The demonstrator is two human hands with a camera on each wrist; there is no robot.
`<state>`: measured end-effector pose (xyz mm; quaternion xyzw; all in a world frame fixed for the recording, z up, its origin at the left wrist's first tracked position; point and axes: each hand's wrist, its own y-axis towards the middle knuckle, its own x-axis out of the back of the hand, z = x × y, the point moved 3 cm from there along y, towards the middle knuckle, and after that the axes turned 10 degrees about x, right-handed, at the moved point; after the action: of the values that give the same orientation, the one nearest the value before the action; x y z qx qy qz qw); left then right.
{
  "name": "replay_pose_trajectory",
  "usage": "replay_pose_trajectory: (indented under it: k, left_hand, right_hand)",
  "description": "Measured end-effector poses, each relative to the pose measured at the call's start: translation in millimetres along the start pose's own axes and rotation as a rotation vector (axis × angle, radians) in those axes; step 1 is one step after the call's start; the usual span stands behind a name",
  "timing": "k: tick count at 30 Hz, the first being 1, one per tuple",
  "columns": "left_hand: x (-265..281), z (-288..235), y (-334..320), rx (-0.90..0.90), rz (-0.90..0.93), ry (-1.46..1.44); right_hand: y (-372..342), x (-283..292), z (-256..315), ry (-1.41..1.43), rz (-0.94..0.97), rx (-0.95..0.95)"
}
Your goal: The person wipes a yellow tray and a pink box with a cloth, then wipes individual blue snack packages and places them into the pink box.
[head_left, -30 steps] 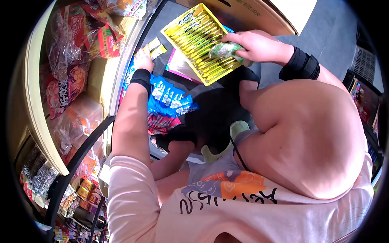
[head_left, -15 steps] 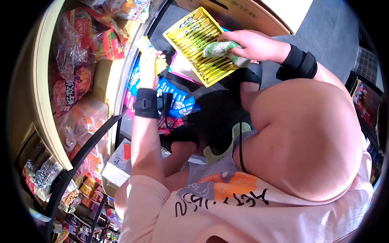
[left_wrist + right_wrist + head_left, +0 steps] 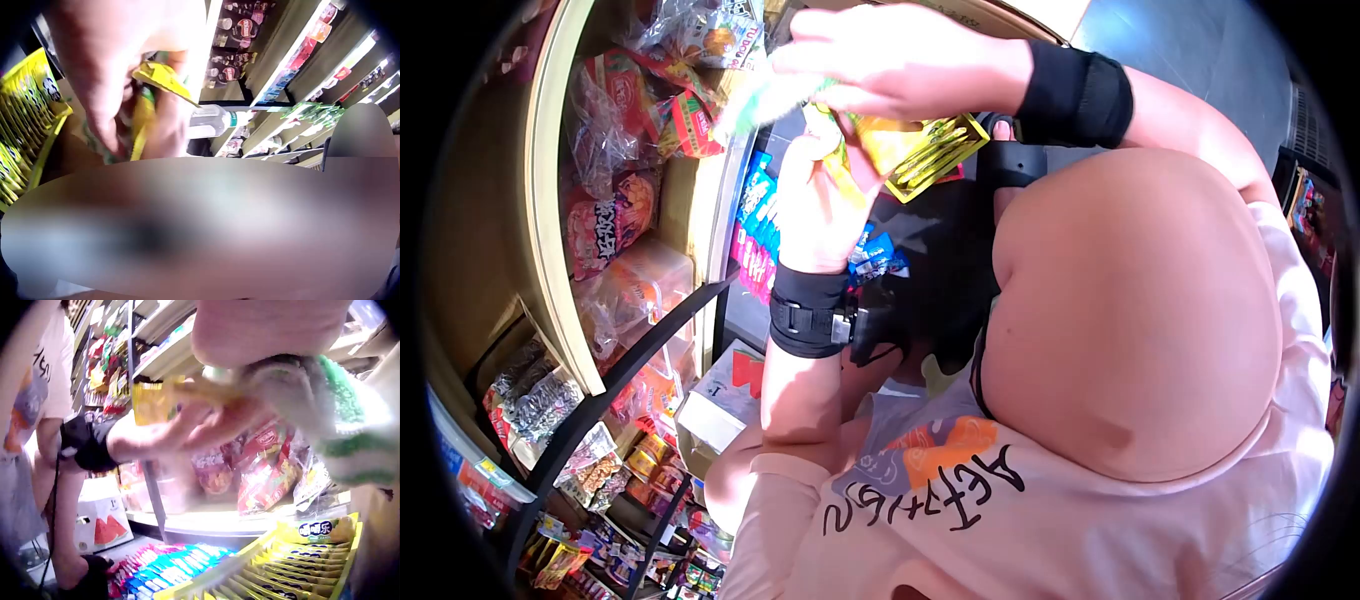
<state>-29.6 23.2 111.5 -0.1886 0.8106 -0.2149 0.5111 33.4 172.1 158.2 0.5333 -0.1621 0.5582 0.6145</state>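
Observation:
My left hand (image 3: 820, 215) is raised in front of the shelf, gripping small yellow packets (image 3: 164, 78) between thumb and fingers. Right above it, my right hand (image 3: 910, 65) holds a green and white striped cloth (image 3: 340, 400) against the packets. In the head view the two hands overlap, and strong light washes out the fingertips and part of the cloth (image 3: 765, 100). Below them sits a yellow display box (image 3: 353, 559) filled with a row of similar yellow packets, partly hidden by the hands in the head view.
Blue packets (image 3: 181, 569) and pink packets (image 3: 128, 565) lie on the floor beside the yellow box. A shelf with bagged snacks (image 3: 615, 215) runs along the left. A white carton (image 3: 720, 400) stands by the knee, and a clear bottle (image 3: 209, 120) shows in the left wrist view.
The left hand has come back from the shelf edge, lifting yellow packets with it. The right hand has moved left with the cloth, from over the yellow box to the left hand.

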Motion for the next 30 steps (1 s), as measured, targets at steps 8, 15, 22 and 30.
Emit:
replay_pose_trajectory:
  k: [8,15,22,30]
  left_hand:
    - [-8.2,-24.8,-12.1,-0.190,0.077,-0.109]
    - [-11.6,-22.4,0.2,-0.225,-0.086,0.072]
    - [31.2,-23.8,8.7,-0.320,-0.314,0.215]
    - [7.9,0.7,21.5,-0.369,-0.230,0.276]
  right_hand:
    - [-13.0,-21.5,10.9,-0.104,-0.097,0.280]
    - [-25.4,-35.7,15.1,0.136,0.085,0.273]
    - [-31.7,-36.1,-10.4,0.732,-0.335,-0.414]
    - [-28.7,-62.5,-23.3,0.872,-0.217,-0.497]
